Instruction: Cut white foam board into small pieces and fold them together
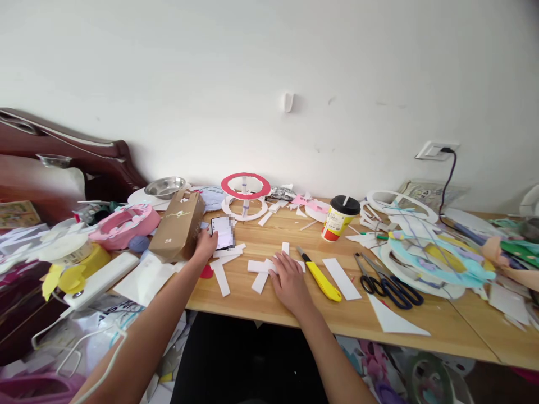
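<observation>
Across the middle of the frame, a wood-grain tabletop [282, 231] ran below a white wall [202, 84] that filled the top, with a power outlet [434, 150] at the right and a dark wooden headboard [120, 163] at the far left. Left of centre, the left hand [206, 243], partly curled, had hold of a smartphone [222, 230] by its left edge; at lower centre, the right hand [291, 279] rested, fingers slightly spread, on crossed white strips [256, 266]

With our left hand [206, 244] we hold a phone [220, 231] by its edge beside the brown box [176, 227]; our right hand [290, 281] lies over crossed white strips [257, 266]. A yellow cutter [322, 280] and scissors [391, 279] rest farther right on our tabletop [290, 226].
</observation>
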`<state>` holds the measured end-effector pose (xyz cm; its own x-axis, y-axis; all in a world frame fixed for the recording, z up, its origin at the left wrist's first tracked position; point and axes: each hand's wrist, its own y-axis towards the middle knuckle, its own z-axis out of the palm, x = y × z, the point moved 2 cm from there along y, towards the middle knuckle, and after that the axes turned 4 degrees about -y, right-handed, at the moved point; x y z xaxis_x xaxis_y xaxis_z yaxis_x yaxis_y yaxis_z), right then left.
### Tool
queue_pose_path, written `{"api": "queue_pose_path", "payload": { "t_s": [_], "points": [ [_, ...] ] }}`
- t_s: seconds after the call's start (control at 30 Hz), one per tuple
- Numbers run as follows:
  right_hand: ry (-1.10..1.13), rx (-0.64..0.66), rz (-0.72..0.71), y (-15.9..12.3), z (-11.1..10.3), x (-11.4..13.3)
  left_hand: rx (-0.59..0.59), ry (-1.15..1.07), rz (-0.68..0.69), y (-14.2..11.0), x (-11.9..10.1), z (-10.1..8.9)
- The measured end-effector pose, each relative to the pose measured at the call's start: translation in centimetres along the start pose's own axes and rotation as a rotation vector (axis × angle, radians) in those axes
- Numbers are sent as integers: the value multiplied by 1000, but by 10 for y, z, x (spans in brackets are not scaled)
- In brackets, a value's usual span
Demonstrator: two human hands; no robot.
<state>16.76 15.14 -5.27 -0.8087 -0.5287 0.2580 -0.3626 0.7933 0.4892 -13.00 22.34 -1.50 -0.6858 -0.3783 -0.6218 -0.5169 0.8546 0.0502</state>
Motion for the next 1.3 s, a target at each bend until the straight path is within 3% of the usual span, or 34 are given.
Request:
{"api": "queue_pose_path", "payload": {
  "t_s": [0.13,0.23,0.33,0.4,0.5,0.67,0.87,1.1,1.3],
  "points": [
    [0,28,-18,0,-2,0,13,9,231,-27,-2,-13],
    [13,52,-37,0,-5,1,174,139,528,-55,8,-19],
    [19,50,-53,-1,-6,2,338,217,683,-81,27,-22],
    [13,28,-65,-2,-5,1,380,243,745,-94,38,-24],
    [-7,-26,-84,-3,-2,0,375,259,799,-105,48,-25],
    [-56,-110,-36,-3,4,-2,267,268,814,-105,49,-22],
    [-93,-42,27,-3,9,-6,254,253,854,-102,42,-18],
    [-68,-25,-25,1,12,-2,288,208,866,-103,23,-21],
    [89,-43,-105,8,-9,2,443,172,926,-89,35,-19]
  ]
}}
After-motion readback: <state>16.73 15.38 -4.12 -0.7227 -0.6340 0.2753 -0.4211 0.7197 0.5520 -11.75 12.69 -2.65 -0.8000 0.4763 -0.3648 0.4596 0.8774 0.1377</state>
